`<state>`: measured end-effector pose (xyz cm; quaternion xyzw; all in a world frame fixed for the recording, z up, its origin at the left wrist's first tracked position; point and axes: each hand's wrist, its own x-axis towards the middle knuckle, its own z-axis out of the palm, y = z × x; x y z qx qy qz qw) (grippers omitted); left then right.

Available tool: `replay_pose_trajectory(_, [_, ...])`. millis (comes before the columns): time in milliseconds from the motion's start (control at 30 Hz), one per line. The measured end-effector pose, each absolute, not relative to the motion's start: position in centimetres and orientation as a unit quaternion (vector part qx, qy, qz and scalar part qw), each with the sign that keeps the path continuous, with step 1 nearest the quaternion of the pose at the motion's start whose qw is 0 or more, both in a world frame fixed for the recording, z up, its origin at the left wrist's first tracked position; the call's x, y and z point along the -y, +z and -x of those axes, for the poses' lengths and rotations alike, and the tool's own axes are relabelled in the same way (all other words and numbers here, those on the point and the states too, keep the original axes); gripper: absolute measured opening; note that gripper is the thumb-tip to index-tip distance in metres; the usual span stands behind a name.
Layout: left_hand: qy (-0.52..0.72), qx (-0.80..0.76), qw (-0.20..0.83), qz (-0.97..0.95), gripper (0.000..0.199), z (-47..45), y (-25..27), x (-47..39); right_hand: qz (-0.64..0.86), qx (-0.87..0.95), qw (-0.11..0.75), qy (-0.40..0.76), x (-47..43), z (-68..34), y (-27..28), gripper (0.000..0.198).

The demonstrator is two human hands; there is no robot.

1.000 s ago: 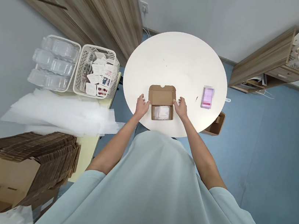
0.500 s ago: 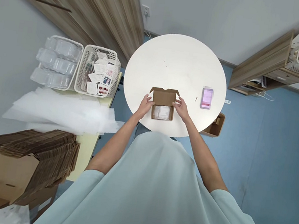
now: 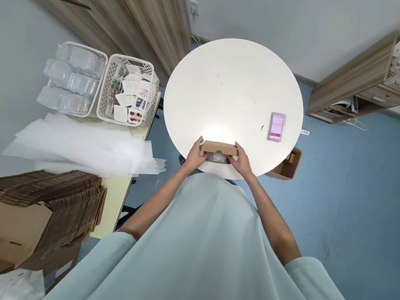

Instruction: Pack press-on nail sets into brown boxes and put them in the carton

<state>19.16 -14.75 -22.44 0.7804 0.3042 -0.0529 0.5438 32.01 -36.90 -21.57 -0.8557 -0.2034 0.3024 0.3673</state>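
Near the front edge of the white round table (image 3: 235, 85) is a small brown cardboard box (image 3: 219, 148), its lid folded partway down toward me. Through the gap under the lid shows a whitish, wrapped-looking content (image 3: 217, 157). My left hand (image 3: 196, 155) grips the box's left side, thumb low and fingers at the lid's edge. On the opposite side my right hand (image 3: 241, 162) holds the box the same way. The box's inside is mostly hidden by the lid.
A pinkish-purple blurred item (image 3: 276, 127) lies on the table's right. At left are a basket of clear plastic trays (image 3: 74, 77), a basket of small cards (image 3: 129, 93), white sheets (image 3: 85, 146) and flattened cardboard boxes (image 3: 61, 210). An open carton (image 3: 289, 165) stands beyond the table's right edge.
The box lid has swung from standing upright to nearly closed over the contents. Both hands have moved down and inward with it, now against the box's sides.
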Motion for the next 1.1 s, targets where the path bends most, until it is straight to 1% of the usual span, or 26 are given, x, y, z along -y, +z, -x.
replay_pose_trajectory(133, [-0.025, -0.280, 0.516, -0.809, 0.088, -17.6, -21.6, 15.2, 0.860, 0.219, 0.365, 0.281, 37.8, -31.2, -20.6, 0.077])
replay_pose_trajectory(233, [-0.007, -0.268, 0.525, -0.808, 0.084, -16.8, -21.0, 15.3, 0.856, 0.215, 0.374, 0.283, 38.3, -30.7, -20.1, 0.074])
replay_pose_trajectory(367, [-0.023, -0.272, 0.551, -0.788, 0.083, -16.6, -21.4, 15.5, 0.835, 0.214, 0.411, 0.297, 38.5, -30.0, -20.8, 0.070])
replay_pose_trajectory(467, [-0.031, -0.275, 0.541, -0.794, 0.081, -16.3, -22.5, 15.8, 0.829, 0.223, 0.420, 0.293, 38.7, -29.2, -22.0, 0.069])
replay_pose_trajectory(567, [-0.040, -0.265, 0.517, -0.813, 0.079, -15.4, -23.5, 16.1, 0.840, 0.236, 0.381, 0.306, 39.2, -28.3, -22.8, 0.070])
replay_pose_trajectory(733, [-0.054, -0.259, 0.470, -0.842, 0.081, -13.1, -24.2, 16.4, 0.854, 0.286, 0.297, 0.319, 40.7, -27.2, -22.4, 0.078])
replay_pose_trajectory(867, [-0.039, -0.249, 0.448, -0.858, 0.073, -11.9, -23.7, 16.5, 0.882, 0.278, 0.236, 0.299, 41.4, -27.1, -21.4, 0.066])
replay_pose_trajectory(1000, [-0.057, -0.253, 0.447, -0.856, 0.063, -12.0, -23.5, 16.5, 0.895, 0.257, 0.171, 0.323, 40.8, -27.2, -20.7, 0.057])
replay_pose_trajectory(1100, [-0.077, -0.271, 0.447, -0.849, 0.060, -12.5, -23.7, 16.5, 0.897, 0.245, 0.134, 0.342, 40.2, -27.4, -20.6, 0.051])
